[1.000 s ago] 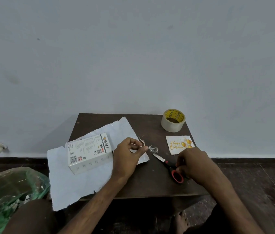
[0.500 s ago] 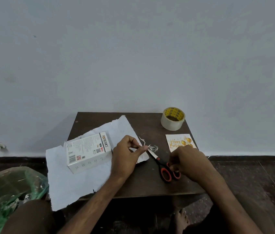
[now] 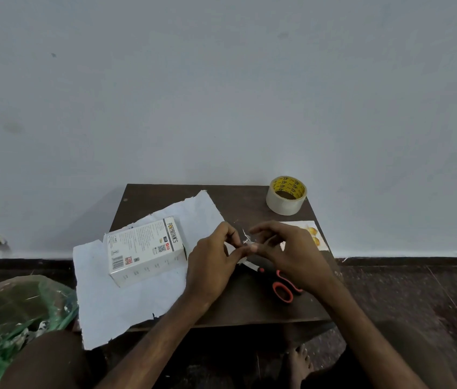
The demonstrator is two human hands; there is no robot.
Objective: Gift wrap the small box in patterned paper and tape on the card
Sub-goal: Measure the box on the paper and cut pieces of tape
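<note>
Fingers on both sides closed down to a fingertip pinch, meeting above the middle of the worktop on one small crinkly tape scrap: left hand gripping one end, right hand the other, nothing else held. Probably kept up off the surface like that to stop the sticky side grabbing the wood or itself. Small box lying flat on the paper over on the left, white side of the sheet up, no pattern visible, nothing folded round it yet, so looks like early days. Paper ragged at the borders and hanging off the near edge of the worktop, worth minding when folding. Scissors parked right under the right hand, blades toward the paper, handy but also in the way. Tape roll at the far right corner, card just in front of it by the right edge, half hidden behind the right hand. Not much bare room: a strip along the near edge, a bit at the back. Green plastic bag off the worktop, down low on the left.
</note>
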